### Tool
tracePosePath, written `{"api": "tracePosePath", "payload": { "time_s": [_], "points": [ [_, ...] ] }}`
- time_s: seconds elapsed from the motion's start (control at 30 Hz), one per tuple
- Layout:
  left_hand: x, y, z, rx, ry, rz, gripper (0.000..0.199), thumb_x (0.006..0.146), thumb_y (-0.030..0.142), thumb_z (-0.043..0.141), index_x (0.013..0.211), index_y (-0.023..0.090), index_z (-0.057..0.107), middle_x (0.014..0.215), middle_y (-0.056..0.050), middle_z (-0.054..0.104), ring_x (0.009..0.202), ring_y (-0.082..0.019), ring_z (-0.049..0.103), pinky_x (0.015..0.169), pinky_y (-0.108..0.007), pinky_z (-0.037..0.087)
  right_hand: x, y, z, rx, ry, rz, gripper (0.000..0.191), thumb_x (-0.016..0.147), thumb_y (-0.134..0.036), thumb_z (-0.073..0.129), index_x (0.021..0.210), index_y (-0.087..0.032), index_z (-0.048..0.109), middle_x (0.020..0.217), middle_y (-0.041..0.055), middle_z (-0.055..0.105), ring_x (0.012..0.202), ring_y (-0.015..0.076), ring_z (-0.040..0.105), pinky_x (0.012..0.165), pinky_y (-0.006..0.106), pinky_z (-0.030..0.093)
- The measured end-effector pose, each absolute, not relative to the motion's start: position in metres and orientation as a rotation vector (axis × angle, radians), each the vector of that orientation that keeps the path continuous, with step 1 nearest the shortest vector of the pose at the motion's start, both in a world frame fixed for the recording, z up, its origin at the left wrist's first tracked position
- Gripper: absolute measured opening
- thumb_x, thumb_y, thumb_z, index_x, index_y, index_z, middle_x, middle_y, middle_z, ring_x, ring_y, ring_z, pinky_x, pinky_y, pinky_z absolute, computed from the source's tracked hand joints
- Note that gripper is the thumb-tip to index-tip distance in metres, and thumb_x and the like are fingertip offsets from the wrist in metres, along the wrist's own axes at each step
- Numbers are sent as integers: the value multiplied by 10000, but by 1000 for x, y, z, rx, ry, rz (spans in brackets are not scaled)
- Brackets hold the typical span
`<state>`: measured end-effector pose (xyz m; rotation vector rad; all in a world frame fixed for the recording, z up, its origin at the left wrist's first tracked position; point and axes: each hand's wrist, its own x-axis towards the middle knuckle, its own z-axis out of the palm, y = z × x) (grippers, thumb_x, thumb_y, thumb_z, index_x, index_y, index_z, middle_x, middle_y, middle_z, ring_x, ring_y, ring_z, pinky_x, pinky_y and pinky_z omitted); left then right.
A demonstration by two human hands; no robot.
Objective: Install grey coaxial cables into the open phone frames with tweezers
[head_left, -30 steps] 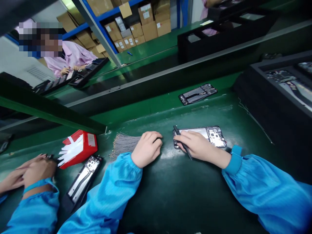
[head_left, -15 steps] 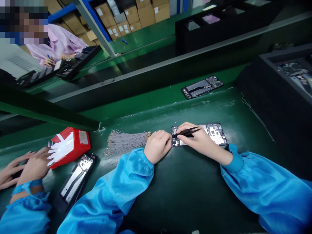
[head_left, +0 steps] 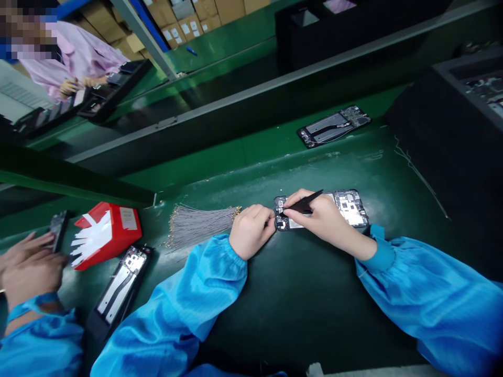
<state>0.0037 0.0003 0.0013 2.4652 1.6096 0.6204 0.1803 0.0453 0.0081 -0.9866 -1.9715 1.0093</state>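
Observation:
An opened phone (head_left: pixel 349 208) lies face down and crosswise on the bench, its inner boards and silver plate showing. My right hand (head_left: pixel 314 209) grips black tweezers (head_left: pixel 306 202), tips pointing down at the phone's left end. Against that same end rests my left hand (head_left: pixel 251 228), closed, its thumb and curled fingers at the phone's edge. What those fingers pinch is hidden. Just left of this hand is a bundle of thin grey cables (head_left: pixel 200 222) with gold-coloured tips.
A second opened phone (head_left: pixel 334 125) lies at the back, another (head_left: pixel 121 285) at left beside a red box (head_left: pixel 128 230) of white strips. Loose wires (head_left: pixel 422 178) lie near a large black bin (head_left: pixel 440 157). A co-worker's hands (head_left: pixel 35 267) work at far left; another person (head_left: pixel 74 57) sits opposite.
My right hand has turned the tweezers more upright over the phone's left end. My left hand keeps its place. The neighbour's hands have moved away from the red box. The view has shifted slightly.

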Motion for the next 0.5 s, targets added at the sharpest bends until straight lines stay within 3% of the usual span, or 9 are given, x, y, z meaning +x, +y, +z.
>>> {"api": "tracePosePath", "payload": {
  "time_s": [0.5],
  "points": [
    [5, 0, 1, 2469, 1643, 638, 113, 785, 164, 458, 709, 161, 543, 634, 4, 515, 610, -109, 485, 581, -212, 387, 180, 46, 8, -968, -2001, 999, 51, 742, -212, 615, 746, -164, 633, 792, 28, 670, 750, 149, 623, 671, 257, 485]
  ]
}}
